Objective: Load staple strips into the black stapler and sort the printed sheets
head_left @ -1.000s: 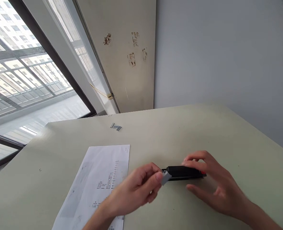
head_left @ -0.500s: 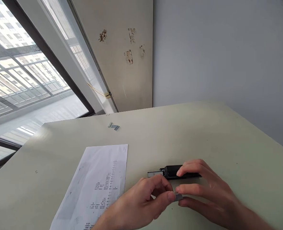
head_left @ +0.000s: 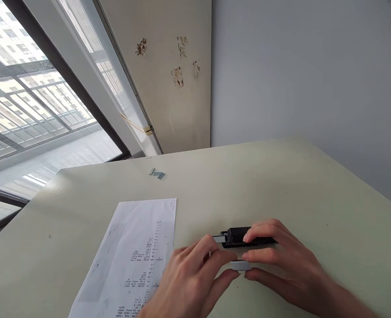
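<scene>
A short grey strip of staples [head_left: 241, 265] is held level between the fingertips of both hands, just above the table. My right hand [head_left: 290, 260] pinches its right end with thumb and a finger, while another finger rests over the black stapler [head_left: 238, 236]. At the strip's left end, the thumb and fingertips of my left hand [head_left: 195, 269] close around it. Behind the hands the stapler lies on its side lengthwise, its metal tray poking out to the left. My left fingers hide part of that tray.
A printed sheet of paper [head_left: 129, 247] lies to the left, partly under my left forearm. Several small staple strips [head_left: 157, 173] sit farther back on the pale table [head_left: 248, 185]. A grey wall [head_left: 301, 75] and a window [head_left: 26, 88] stand beyond.
My left hand has turned, its knuckles now facing up, with its grip shifted to the strip's left end. The strip shows more fully and lies straighter. My right hand has barely moved.
</scene>
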`<control>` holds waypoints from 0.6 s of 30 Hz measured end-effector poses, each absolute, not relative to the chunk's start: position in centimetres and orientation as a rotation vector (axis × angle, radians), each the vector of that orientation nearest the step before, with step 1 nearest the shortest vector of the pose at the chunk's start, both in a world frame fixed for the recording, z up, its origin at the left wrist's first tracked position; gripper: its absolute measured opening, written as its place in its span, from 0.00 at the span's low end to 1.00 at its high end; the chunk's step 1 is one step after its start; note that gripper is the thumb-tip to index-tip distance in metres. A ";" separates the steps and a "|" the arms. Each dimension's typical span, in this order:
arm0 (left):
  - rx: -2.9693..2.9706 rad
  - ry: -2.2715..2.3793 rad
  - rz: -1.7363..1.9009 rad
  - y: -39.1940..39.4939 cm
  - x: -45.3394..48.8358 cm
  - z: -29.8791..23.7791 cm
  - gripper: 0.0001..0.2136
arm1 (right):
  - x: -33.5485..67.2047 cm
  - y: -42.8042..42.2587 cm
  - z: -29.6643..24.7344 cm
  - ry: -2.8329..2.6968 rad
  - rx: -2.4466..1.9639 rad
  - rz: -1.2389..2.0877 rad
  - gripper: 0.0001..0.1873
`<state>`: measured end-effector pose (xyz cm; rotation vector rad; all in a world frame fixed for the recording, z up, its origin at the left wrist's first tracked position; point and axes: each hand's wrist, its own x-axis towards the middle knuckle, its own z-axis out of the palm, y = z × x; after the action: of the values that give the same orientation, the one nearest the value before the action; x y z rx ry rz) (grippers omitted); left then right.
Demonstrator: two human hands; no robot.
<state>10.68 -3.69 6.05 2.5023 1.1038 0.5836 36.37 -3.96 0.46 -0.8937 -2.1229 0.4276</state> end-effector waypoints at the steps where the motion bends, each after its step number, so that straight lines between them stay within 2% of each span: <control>1: 2.522 1.097 0.602 -3.7 10.6 6.0 0.10 | 36.4 -4.0 0.4 -2.128 -0.896 0.431 0.14; 7: 2.573 1.195 0.619 -3.0 9.2 5.9 0.08 | 36.4 -3.6 0.6 -2.092 -0.940 0.412 0.20; 12: 2.671 1.328 0.522 -1.7 7.6 5.9 0.10 | 36.5 -3.1 0.5 -2.080 -0.963 0.408 0.16; 18: 2.688 1.334 0.285 -0.6 7.6 5.9 0.12 | 36.5 -3.1 0.0 -2.069 -0.999 0.402 0.18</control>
<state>7.61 -0.62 5.87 2.6883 1.3336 0.2848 36.46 -3.06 0.00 -0.9990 -2.0694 0.4018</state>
